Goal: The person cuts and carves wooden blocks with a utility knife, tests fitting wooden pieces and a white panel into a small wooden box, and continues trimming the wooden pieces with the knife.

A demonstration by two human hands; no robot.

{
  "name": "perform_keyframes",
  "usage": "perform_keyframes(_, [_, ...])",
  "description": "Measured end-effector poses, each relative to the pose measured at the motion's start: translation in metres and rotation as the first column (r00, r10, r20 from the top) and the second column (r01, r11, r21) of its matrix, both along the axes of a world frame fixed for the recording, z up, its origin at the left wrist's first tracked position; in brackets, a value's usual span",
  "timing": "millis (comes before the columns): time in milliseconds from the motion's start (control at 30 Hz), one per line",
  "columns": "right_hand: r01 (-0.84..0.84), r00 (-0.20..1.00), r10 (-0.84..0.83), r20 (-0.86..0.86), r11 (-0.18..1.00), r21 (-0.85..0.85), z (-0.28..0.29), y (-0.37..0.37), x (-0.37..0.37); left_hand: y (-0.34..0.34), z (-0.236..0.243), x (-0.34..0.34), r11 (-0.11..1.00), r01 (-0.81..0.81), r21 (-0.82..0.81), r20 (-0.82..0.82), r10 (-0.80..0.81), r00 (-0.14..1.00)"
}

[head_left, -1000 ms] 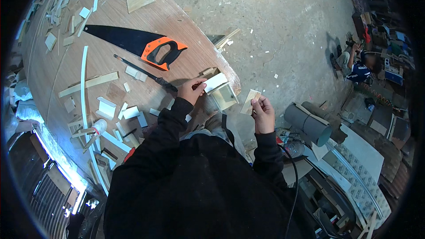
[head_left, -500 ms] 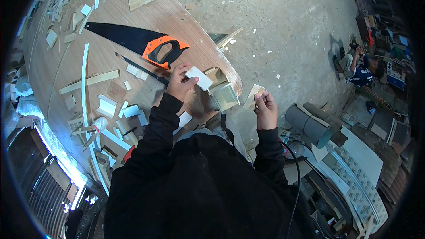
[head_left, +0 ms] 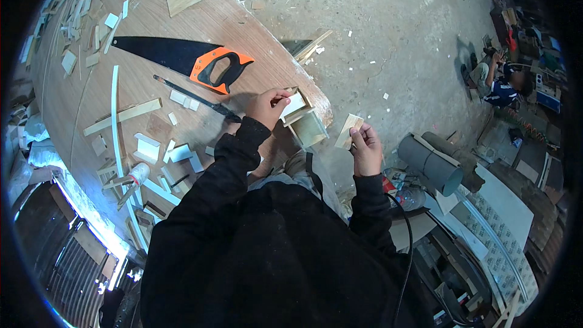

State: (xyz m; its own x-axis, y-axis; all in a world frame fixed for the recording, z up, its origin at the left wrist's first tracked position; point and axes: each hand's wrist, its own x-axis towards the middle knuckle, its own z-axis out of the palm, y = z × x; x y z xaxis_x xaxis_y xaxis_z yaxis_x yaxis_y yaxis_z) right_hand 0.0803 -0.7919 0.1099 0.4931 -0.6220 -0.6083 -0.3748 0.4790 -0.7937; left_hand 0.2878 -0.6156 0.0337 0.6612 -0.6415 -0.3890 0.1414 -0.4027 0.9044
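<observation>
A small wooden box with two compartments sits at the table's right corner. My left hand is closed at its upper compartment, pinching a white rectangular piece that lies within that compartment's walls. My right hand is closed on a thin pale wooden piece, held just right of the box, past the table edge. A handsaw with an orange and black handle lies beyond my left hand. A long dark tool lies next to the saw, beside small white pieces.
Wooden offcuts and long strips are scattered on the table. Concrete floor is beyond its edge. A seated person is at the right among clutter. A grey roll and boards lie at lower right.
The white piece in my left hand has moved from beside the box, where it was lifted and turned, into the upper compartment. My right hand has shifted slightly, still holding its wooden piece.
</observation>
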Motion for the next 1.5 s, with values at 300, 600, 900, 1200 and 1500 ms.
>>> perform_keyframes(300, [0.026,1.000,-0.026,-0.004,1.000,-0.010,-0.007,-0.003,-0.014,-0.019,0.010,-0.008,0.995,0.003,0.100,0.089,-0.012,0.996])
perform_keyframes(600, [0.038,0.999,-0.038,0.009,0.999,0.015,-0.012,-0.003,-0.012,-0.016,0.001,-0.010,0.990,0.045,0.133,0.136,-0.063,0.989])
perform_keyframes(900, [0.015,1.000,-0.014,-0.023,0.999,0.042,-0.023,-0.007,-0.004,0.011,0.001,-0.010,0.955,-0.295,-0.003,0.119,0.293,0.949])
perform_keyframes(1200, [0.104,0.992,-0.117,0.052,0.972,0.209,-0.042,-0.018,0.058,0.049,-0.017,-0.045,0.901,-0.430,-0.062,-0.230,0.406,0.884])
perform_keyframes(1500, [-0.502,0.861,0.464,-0.208,0.839,-0.209,-0.064,-0.013,0.096,0.038,0.002,-0.050,0.900,-0.408,0.155,-0.501,0.428,0.752])
